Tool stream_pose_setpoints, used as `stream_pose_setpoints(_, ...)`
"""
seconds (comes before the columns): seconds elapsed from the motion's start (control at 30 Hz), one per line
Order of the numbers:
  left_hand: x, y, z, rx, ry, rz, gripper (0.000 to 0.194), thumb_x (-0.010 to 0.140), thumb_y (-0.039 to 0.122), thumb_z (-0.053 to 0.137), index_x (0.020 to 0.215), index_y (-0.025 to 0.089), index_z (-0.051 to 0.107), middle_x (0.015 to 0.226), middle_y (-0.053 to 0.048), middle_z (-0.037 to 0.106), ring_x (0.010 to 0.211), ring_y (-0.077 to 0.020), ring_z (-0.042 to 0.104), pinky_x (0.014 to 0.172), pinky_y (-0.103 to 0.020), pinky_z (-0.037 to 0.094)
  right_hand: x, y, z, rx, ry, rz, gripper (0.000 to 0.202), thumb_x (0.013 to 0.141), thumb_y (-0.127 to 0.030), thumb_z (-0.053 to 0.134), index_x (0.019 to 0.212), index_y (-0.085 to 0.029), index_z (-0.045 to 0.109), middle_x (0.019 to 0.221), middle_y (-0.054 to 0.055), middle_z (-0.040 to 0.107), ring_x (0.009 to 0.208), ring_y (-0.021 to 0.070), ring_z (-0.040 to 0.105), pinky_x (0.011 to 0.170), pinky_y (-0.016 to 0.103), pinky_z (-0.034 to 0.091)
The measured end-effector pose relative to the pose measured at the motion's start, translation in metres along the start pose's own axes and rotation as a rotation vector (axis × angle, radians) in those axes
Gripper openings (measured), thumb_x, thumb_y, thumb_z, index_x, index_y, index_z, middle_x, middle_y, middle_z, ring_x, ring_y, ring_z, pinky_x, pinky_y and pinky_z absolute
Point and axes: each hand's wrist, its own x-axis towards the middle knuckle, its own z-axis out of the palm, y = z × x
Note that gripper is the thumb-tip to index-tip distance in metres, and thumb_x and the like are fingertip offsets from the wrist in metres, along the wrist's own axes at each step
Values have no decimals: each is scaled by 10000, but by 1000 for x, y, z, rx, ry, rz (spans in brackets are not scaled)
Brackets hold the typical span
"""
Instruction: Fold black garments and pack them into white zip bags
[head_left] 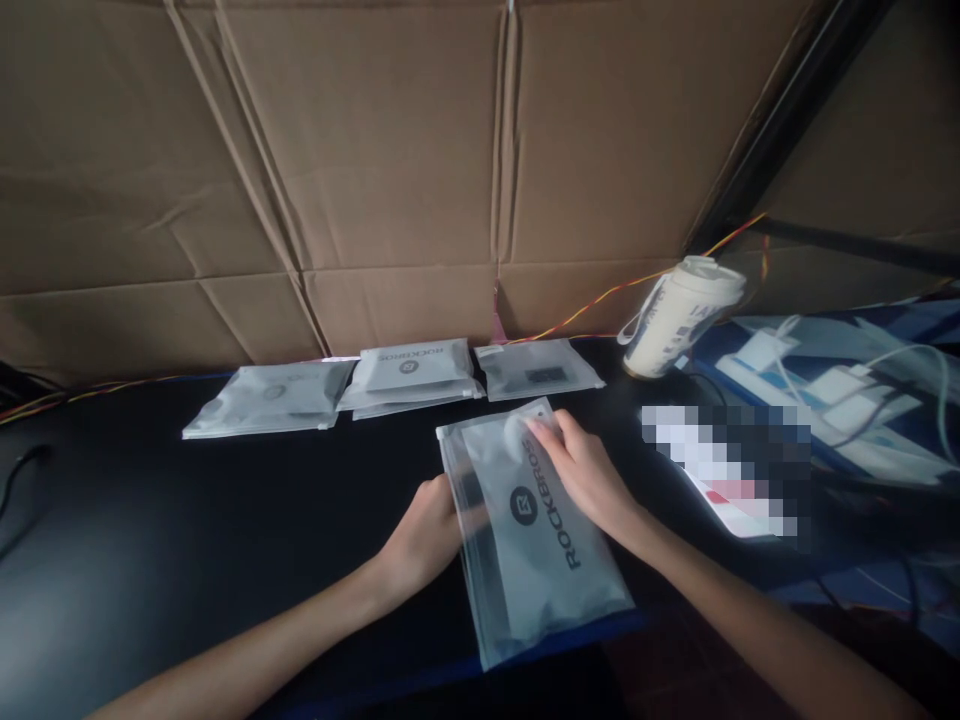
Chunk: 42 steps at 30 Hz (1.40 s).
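A frosted zip-lock bag point(525, 575) with black ROCKBROS lettering and a round logo is held up, tilted, over the table's front edge. My right hand point(589, 470) grips its upper right edge, thumb lying on the front. On the bag's left side is my left hand point(426, 535), closed, its fingertips passing behind the clear zip strip and only dimly visible through it. Behind the hands lie similar frosted bags: one group on the left point(274, 398), a stack in the middle point(409, 372) with the same print, and another bag point(541, 370) on the right.
The black tabletop point(225, 540) meets an upright cardboard wall point(360, 180). At the right stand a white lidded cup point(684, 318) and a pixelated device point(724, 480) with a lit screen. Beyond are power strips point(780, 370) with plugs and white cables. A red-yellow wire point(600, 297) runs along the wall.
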Motion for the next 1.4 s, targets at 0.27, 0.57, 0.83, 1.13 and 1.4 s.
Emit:
stream_pose_setpoints(0.27, -13, -12, -31, 144, 65, -190, 321, 800, 440, 589, 990, 189, 652, 900, -19, 719, 830, -235, 673, 703, -294, 505, -3, 40, -8, -326, 100, -130, 342, 939, -529, 297, 809, -242, 428, 541, 5, 551, 478, 203, 583, 456, 252, 289)
stream_pose_setpoints(0.57, -16, -23, -70, 601, 162, -206, 440, 753, 582, 576, 962, 196, 592, 639, 12, 619, 603, -215, 629, 533, -278, 401, -4, 57, -27, -760, 144, -125, 466, 952, -546, 216, 943, -179, 503, 528, 44, 566, 474, 241, 578, 429, 268, 259)
stream_pose_setpoints(0.83, -37, -1, -44, 1014, 442, 140, 311, 913, 405, 463, 1140, 193, 487, 860, -26, 597, 629, -167, 604, 525, -266, 442, -23, 35, -24, -741, 219, -473, 530, 916, -496, 434, 1270, -102, 464, 1213, 210, 578, 1124, 324, 538, 876, 473, 470)
stream_pose_setpoints(1.13, -47, -2, 15, 1159, 231, 374, 396, 844, 455, 587, 1102, 153, 589, 1054, -129, 639, 937, -286, 615, 705, -408, 574, -35, 42, 13, -710, -48, -253, 725, 892, -674, 215, 1424, -205, 366, 1512, 177, 284, 1404, 339, 200, 1053, 643, 222)
stream_pose_setpoints(1.4, -36, 7, 18, 1100, 169, 332, 148, 870, 151, 478, 921, 141, 616, 933, -99, 645, 838, -267, 629, 583, -371, 572, -25, 48, 8, -737, -24, -164, 749, 892, -678, 198, 1424, -183, 380, 1501, 172, 306, 1409, 327, 189, 1071, 622, 197)
